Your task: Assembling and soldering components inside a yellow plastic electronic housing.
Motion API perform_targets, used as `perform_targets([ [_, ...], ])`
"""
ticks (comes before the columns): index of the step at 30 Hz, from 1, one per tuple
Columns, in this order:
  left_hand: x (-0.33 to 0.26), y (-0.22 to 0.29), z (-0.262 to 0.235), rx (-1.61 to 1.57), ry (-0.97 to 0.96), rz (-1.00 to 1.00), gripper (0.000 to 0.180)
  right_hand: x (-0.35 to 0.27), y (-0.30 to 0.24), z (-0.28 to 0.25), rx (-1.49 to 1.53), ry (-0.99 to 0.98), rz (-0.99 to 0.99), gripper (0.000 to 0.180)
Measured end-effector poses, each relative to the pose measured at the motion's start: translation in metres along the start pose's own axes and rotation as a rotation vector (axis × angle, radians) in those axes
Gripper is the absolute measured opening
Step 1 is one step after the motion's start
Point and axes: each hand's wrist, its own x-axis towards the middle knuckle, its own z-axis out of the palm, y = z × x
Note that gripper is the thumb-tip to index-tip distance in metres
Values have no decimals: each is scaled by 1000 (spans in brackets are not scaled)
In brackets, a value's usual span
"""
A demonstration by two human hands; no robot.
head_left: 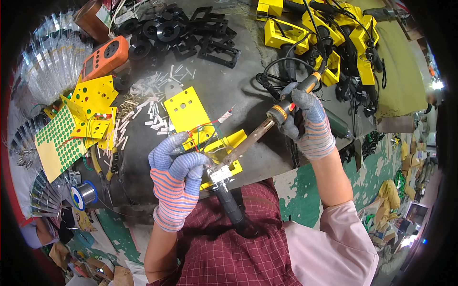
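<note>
My right hand [312, 119], in a striped knit glove, grips a soldering iron [252, 136] by its orange and black handle. The iron's long shaft slants down to the left, its tip close to a small white-and-metal switch-like part [220, 175]. My left hand [174, 176], gloved alike, has its fingers bent and closed beside that part; what they pinch is hidden. Around the part is a yellow housing [234, 141], and a black handle [229, 206] hangs below toward my lap. Red and green wires [204, 127] run past my left fingertips, near a flat yellow plate [186, 112].
Left lie white sleeves [157, 117], stacked yellow plates [95, 95], an orange multimeter [105, 57], a sheet of green dots [59, 140], pliers [113, 164] and a solder spool [84, 195]. Black plastic frames [219, 52] lie far off; corded yellow housings [286, 35] crowd the far right.
</note>
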Motion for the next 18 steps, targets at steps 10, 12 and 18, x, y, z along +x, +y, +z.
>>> perform_targets([
  [10, 0, -3, -1, 27, -14, 13, 19, -1, -5, -4, 26, -7, -21, 29],
  [12, 1, -3, 0, 35, 0, 42, 20, 0, -4, -3, 31, -2, -14, 28],
  [18, 0, -2, 1, 13, 2, 25, 19, 1, 3, -1, 9, -14, 3, 29],
])
